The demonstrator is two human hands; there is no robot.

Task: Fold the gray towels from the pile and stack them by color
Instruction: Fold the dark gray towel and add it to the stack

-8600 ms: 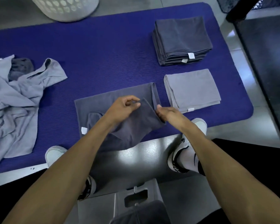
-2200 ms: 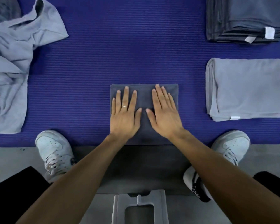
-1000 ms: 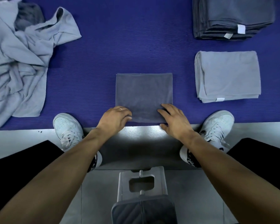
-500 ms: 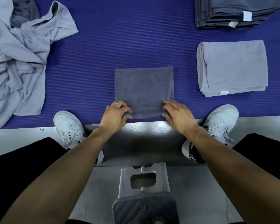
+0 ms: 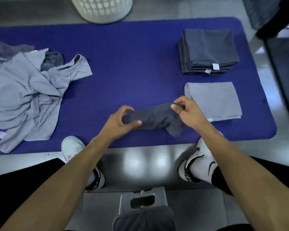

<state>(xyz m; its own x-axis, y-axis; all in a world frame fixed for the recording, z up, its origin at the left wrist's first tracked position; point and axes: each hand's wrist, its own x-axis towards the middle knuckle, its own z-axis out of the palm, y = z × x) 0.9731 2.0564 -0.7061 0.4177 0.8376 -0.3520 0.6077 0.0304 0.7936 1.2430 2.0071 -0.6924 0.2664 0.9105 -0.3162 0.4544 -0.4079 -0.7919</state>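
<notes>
A folded dark gray towel (image 5: pixel 154 118) hangs a little above the blue mat (image 5: pixel 132 64), sagging between my hands. My left hand (image 5: pixel 122 121) pinches its left end and my right hand (image 5: pixel 187 110) pinches its right end. A stack of folded dark gray towels (image 5: pixel 208 50) sits at the far right of the mat. In front of that stack lies a folded light gray towel (image 5: pixel 215 100), partly behind my right hand. An unfolded pile of light gray towels (image 5: pixel 27 94), with some dark gray cloth in it, lies on the mat's left side.
A white perforated laundry basket (image 5: pixel 101 7) stands beyond the mat's far edge. My two white shoes (image 5: pixel 73 145) rest at the mat's near edge. A gray stool (image 5: pixel 143 200) is below me. A dark object (image 5: pixel 284 77) borders the right side.
The folded dark towel lay flat on the mat with my hands at its near edge. Both hands now hold it lifted off the mat and shifted right, and the view has tilted up.
</notes>
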